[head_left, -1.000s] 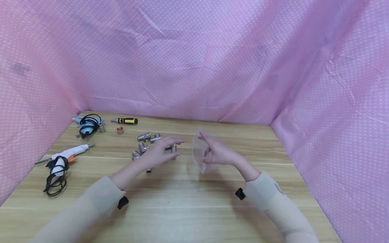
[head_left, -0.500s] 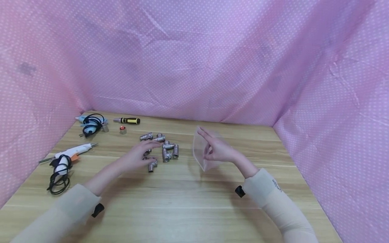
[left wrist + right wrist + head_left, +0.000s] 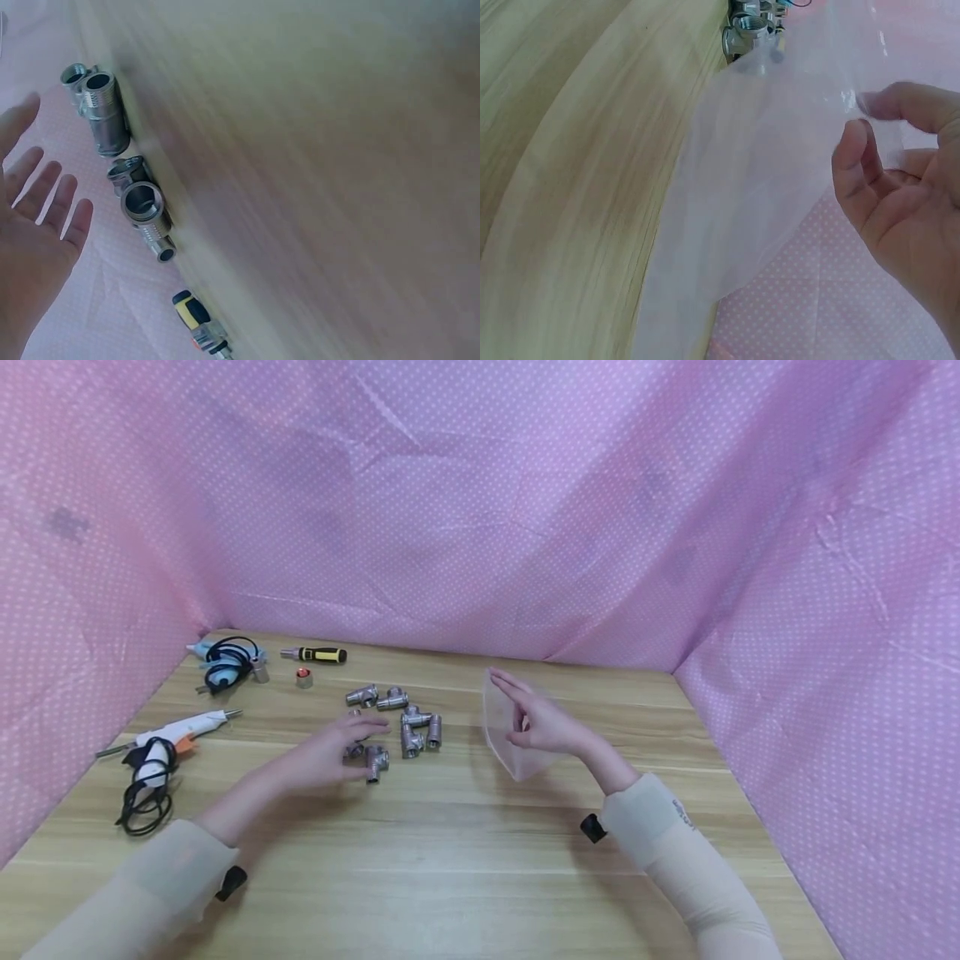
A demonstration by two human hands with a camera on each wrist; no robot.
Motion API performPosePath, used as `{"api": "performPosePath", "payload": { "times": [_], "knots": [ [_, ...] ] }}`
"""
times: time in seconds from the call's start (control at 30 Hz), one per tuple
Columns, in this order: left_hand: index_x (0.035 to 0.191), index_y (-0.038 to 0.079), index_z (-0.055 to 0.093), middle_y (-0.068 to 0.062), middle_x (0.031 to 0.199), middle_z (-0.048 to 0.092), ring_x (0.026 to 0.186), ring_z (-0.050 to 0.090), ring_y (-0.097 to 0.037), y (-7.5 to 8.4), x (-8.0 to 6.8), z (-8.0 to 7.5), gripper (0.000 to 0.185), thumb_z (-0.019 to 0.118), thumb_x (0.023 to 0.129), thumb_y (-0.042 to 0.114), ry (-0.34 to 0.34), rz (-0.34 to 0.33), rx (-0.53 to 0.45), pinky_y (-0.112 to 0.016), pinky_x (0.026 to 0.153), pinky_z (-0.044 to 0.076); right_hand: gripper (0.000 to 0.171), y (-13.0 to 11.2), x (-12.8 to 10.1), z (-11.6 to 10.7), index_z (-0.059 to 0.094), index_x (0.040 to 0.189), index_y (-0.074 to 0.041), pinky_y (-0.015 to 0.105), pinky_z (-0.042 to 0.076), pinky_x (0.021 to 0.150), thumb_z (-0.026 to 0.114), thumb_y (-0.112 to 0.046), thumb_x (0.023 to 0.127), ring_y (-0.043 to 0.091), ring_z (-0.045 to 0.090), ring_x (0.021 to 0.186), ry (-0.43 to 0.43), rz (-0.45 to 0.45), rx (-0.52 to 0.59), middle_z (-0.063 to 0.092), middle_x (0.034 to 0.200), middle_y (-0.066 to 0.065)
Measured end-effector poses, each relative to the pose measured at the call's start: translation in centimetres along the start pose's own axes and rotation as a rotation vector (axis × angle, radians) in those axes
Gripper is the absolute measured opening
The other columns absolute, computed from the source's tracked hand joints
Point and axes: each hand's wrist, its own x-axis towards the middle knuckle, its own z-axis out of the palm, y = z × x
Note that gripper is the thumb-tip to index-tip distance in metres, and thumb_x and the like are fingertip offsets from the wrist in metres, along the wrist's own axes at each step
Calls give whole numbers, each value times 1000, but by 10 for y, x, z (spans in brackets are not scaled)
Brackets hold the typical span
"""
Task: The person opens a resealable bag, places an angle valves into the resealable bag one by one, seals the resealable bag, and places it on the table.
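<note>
My left hand [image 3: 326, 756] hovers over the left side of a group of metal pipe tees, its fingers spread and holding nothing. In the left wrist view the left hand [image 3: 37, 217] is apart from the tees [image 3: 105, 112]. One tee [image 3: 377, 760] lies by the thumb, and another behind the fingers is partly hidden. Further right in the group are more tees [image 3: 411, 741] and an upright-looking fitting [image 3: 434, 732]. My right hand [image 3: 547, 727] pinches a clear plastic bag [image 3: 498, 727], which hangs down just above or on the table. In the right wrist view the bag [image 3: 742, 157] looks flat and translucent.
At the back left lie a yellow-black screwdriver [image 3: 318, 655], a small metal piece with a red top [image 3: 303, 677] and a blue glue gun [image 3: 217, 664] with coiled cable. A white soldering-iron-like tool [image 3: 176, 729] lies nearer. Pink dotted cloth [image 3: 480, 510] surrounds the wooden table [image 3: 465, 860].
My left hand has moved left from near the bag to the left side of the tees. My right hand keeps its grip on the bag, nearly still; the bag swings slightly right.
</note>
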Motion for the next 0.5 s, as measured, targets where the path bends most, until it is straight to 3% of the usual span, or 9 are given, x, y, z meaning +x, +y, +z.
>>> {"api": "performPosePath", "payload": {
  "times": [0.23,0.5],
  "knots": [
    [133,12,53,-15,144,42,132,33,-42,-9,-3,9,72,81,68,24,-46,40,103,-66,107,19,102,6,2,-1,4,153,-17,28,53,55,67,8,77,18,56,69,-71,94,241,4,158,7],
    [125,11,59,-15,135,50,126,43,-37,-13,-2,11,65,81,69,36,-45,23,108,-61,103,27,102,11,-1,2,3,153,-23,27,55,66,65,9,78,16,55,75,-60,123,473,9,155,6]
  ]
}}
